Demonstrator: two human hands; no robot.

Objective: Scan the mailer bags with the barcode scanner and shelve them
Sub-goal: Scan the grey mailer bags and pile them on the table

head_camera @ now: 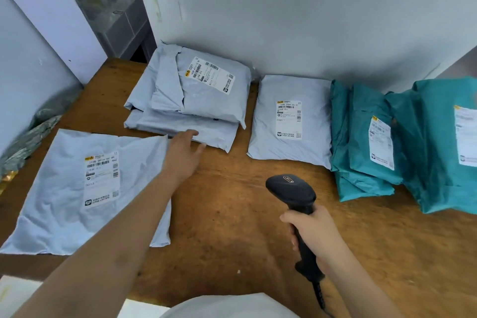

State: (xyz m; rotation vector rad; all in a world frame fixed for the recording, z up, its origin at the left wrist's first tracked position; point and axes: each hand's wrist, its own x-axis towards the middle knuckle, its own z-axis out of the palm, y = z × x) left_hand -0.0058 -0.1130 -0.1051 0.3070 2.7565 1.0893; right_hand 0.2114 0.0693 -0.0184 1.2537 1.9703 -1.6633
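A flat grey mailer bag lies label-up at the near left of the wooden table. Behind it a stack of grey mailers rests against the wall. A single grey mailer lies to the right of the stack, then teal mailers and a larger teal one at the far right. My left hand reaches forward, fingers apart, its tips at the front edge of the stack. My right hand grips the handle of a black barcode scanner, whose head points away from me.
A grey wall panel backs the table. At the upper left an opening shows a shelf with clear bags. Crumpled grey-green material lies off the table's left edge. A white surface sits at the bottom edge.
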